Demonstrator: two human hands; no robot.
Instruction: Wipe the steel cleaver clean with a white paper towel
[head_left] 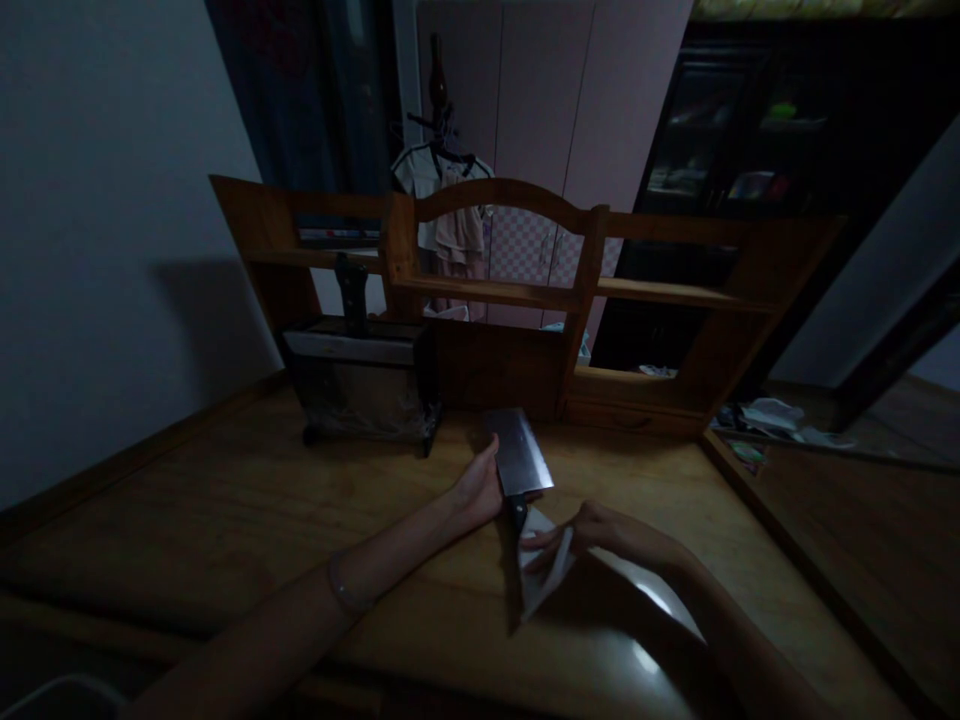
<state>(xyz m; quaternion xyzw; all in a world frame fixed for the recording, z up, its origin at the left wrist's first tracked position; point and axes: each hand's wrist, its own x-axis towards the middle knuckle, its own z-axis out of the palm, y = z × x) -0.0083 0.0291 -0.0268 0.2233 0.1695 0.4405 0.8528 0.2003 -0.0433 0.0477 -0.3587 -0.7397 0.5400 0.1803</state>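
A cleaver with a broad metal blade and a black handle is held over the wooden desk. My left hand grips it at the blade, the thumb on the near face and the other fingers behind. My right hand is closed on a white cloth or tissue, which lies against the lower part of the black handle. The end of the handle is hidden by this white piece.
A knife block with one black-handled knife stands at the desk's back left. Behind runs a wooden shelf unit. The desktop reaches a wall on the left and a raised edge on the right. The room is dim.
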